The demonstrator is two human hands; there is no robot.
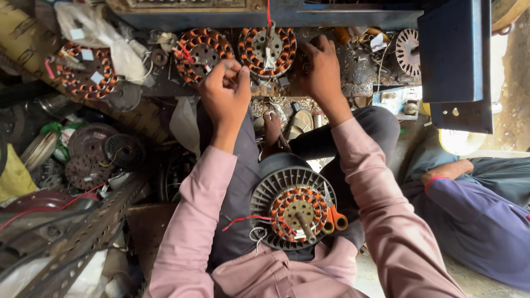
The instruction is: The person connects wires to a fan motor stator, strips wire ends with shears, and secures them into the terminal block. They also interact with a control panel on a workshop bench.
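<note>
Although the fan motor (292, 207) in the person's lap already carries a full ring of copper coils around its shaft, loose leads show it is not finished: a red wire (243, 219) and some white wires (256, 234) trail free off its left side, tied to nothing that can be seen. A pair of orange-handled scissors (334, 215) lies on the motor's right rim, touching it, with neither hand on them. My judgement is that the winding itself is done and that the lead work and closing up are left.

Both hands are away from the lap, up at the cluttered bench edge. The left hand (225, 94) is curled into a loose fist, thumb and fingertips pinched together as if on something thin; what it pinches is too small to tell. It sits just below a wound stator (203, 52) with red leads. The right hand (320, 69) is half closed, fingers bent down onto the bench beside a second wound stator (268, 49), from which a red wire (269, 14) runs upward. Whether it grips anything is hidden beneath the fingers.

A third wound stator (83, 72) lies well apart at the left, and another person's arm in a blue sleeve (469, 190) rests at the right.
</note>
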